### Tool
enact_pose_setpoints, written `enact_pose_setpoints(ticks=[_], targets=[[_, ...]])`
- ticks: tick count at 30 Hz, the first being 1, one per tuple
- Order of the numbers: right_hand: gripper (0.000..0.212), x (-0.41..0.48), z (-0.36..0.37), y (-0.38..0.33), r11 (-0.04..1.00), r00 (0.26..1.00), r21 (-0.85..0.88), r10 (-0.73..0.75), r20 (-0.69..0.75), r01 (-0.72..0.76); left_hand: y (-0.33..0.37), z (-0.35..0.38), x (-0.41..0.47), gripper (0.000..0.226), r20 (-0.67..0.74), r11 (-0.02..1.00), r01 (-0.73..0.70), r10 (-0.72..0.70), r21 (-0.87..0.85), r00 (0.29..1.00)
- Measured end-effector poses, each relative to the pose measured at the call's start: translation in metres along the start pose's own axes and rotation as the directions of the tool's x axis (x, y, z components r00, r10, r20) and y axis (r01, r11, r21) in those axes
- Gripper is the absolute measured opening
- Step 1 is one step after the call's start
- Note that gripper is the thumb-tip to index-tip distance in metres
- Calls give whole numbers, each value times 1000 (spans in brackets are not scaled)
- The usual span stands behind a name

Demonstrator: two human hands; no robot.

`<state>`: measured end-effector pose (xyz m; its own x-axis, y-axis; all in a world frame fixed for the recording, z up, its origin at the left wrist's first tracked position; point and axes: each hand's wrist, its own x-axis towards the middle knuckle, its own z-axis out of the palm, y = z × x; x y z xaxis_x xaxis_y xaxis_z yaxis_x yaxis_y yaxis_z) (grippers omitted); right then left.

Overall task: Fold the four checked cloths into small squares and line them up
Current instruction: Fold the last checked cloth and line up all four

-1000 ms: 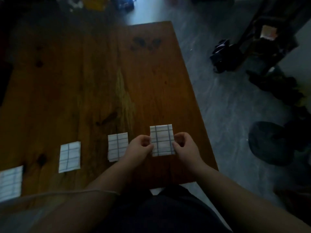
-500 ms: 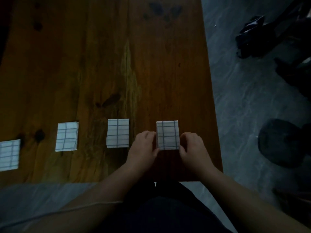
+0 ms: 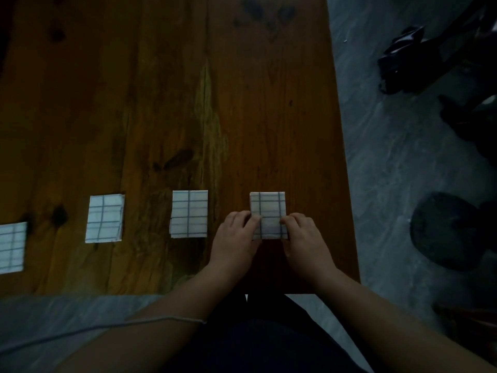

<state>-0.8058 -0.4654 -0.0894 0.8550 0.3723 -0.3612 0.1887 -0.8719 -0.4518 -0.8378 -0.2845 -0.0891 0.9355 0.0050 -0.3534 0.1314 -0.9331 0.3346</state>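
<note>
Four white cloths with dark checks lie folded small in a row along the near edge of the wooden table (image 3: 161, 103). The far-left cloth (image 3: 12, 247) is cut off by the frame and sits slightly nearer to me. The second cloth (image 3: 105, 218) and third cloth (image 3: 189, 214) lie untouched. The rightmost cloth (image 3: 269, 208) rests flat on the table. My left hand (image 3: 234, 238) holds its left edge with curled fingers, and my right hand (image 3: 304, 238) holds its right edge the same way.
The table's right edge runs close beside the rightmost cloth, and the near edge is just under my wrists. On the grey floor to the right sit a dark round object (image 3: 443, 232) and dark clutter (image 3: 400, 60).
The rightmost cloth, held up a little a second ago, has come down flat in line with the third cloth. Both hands stayed on its edges. The camera tilted down and closer.
</note>
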Motion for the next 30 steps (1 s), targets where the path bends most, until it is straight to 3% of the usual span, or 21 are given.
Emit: enact_pose_setpoints(ticks=[14,21,30], targets=[[43,8,0,-3,1000,1000,-19,1,-5,-1,-5,-6,6,51,-30,1000,-13,13,7,999],[52,3,-2,-21,1000,999,2,10,-48,-10,-11,-18,-7,59,-40,1000,12,-13,-23,999],[55,17,39,-125,990,994,96,-103,32,99,-119,-49,-46,41,-144,984,149,-162,-98,976]])
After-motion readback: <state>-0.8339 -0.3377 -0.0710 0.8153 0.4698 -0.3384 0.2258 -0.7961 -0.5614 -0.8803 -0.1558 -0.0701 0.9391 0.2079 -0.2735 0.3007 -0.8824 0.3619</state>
